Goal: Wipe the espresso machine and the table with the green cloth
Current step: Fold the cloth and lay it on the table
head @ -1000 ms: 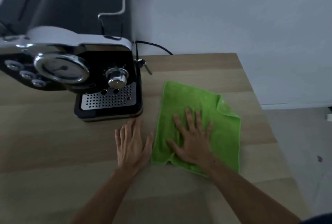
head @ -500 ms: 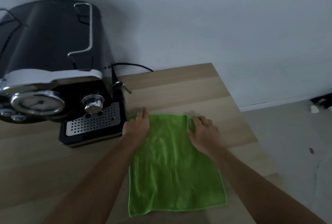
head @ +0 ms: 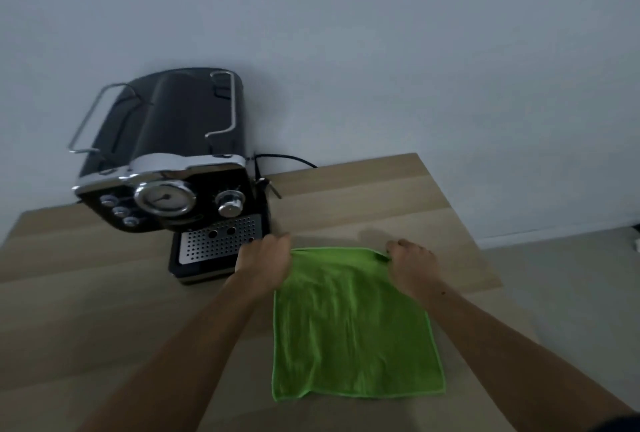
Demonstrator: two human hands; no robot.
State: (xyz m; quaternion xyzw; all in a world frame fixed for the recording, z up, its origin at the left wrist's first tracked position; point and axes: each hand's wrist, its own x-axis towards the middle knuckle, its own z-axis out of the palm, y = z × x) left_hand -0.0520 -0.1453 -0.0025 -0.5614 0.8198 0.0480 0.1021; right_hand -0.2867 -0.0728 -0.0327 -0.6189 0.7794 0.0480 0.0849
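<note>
The green cloth [head: 353, 324] lies spread out flat on the wooden table [head: 104, 310], right of the machine's base. My left hand [head: 265, 258] pinches its far left corner, right beside the drip tray. My right hand [head: 414, 263] pinches its far right corner. The black and chrome espresso machine [head: 173, 168] stands at the back left against the wall, with a round gauge, knobs and a perforated drip tray [head: 221, 239] facing me.
A black power cord [head: 287, 157] runs from the machine along the wall. The steam wand [head: 268, 185] sticks out on the machine's right side. The table's right edge [head: 460, 220] drops to the floor. A grey wall rises behind.
My right hand lay flat on the rumpled cloth and my left on the table; both now grip the far corners, with the cloth pulled out flat. The view has tilted up.
</note>
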